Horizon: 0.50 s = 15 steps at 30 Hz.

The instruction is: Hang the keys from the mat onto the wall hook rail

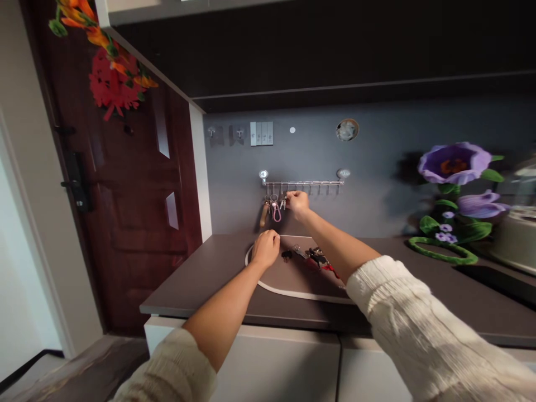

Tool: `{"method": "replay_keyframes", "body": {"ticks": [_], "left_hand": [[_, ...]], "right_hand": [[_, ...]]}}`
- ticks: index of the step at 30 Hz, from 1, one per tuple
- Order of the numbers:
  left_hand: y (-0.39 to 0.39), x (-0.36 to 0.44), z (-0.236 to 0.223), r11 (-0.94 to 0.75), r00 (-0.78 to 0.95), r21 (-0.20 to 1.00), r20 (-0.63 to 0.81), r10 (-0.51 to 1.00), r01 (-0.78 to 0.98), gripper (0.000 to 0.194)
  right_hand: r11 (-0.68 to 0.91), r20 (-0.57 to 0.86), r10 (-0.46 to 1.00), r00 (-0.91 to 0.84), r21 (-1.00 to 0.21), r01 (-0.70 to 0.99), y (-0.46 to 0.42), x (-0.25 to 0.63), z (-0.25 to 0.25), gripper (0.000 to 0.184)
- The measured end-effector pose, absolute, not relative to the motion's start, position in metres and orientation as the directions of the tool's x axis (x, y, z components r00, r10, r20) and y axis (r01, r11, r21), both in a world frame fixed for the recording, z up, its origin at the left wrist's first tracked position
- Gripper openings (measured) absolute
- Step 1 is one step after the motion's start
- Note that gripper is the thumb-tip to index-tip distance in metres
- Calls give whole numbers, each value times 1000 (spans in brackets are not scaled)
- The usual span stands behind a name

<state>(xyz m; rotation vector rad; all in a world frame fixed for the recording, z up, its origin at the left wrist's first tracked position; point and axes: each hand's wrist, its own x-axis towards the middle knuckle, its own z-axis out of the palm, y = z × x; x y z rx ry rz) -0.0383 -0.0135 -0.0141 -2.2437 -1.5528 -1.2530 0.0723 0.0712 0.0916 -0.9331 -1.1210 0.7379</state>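
Observation:
My right hand (298, 204) is raised to the wall rack, thumb and fingers pinched at a small bunch of keys (283, 202) below one of the hooks. The clear hook rack (310, 183) is fixed to the wall by two round mounts. To the left hang a tan key fob (264, 214) and a pink loop keychain (277, 212). Lower down, my left hand (267, 247) is closed over the left part of a white-rimmed tray (288, 292); its palm is hidden. Dark keys (287, 255) and a jumbled key bunch (318, 258) lie in the tray.
The dark counter (188, 279) runs below a low overhanging cabinet (335, 50). At right stand a purple plush flower (456, 164) and a pale rounded appliance (517, 240). A switch panel (262, 134) is on the wall; a dark red door (138, 223) is at left.

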Motion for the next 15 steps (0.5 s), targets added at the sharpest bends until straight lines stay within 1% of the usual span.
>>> {"method": "replay_keyframes", "body": {"ticks": [3,5,8,11,15], "left_hand": [[-14,-38,-14,-459,124,327,688,715,826,22],[-15,-38,-14,-459,127,326,687,715,826,22],[-13,-38,-14,-456,127,327,682,720,828,22],[-12,-38,-14,-449,123,331,675,727,830,22],[-12,-38,-14,-443,121,330,673,730,834,22]], "right_hand": [[429,386,877,287,-898,-100,77,67,90,12],[431,384,874,297,-896,-110,82,64,89,11],[443,395,858,329,-893,-82,90,61,85,8],[450,406,843,352,-891,-52,98,61,82,10],[497,476,808,349,-867,32,106,61,80,14]]}}
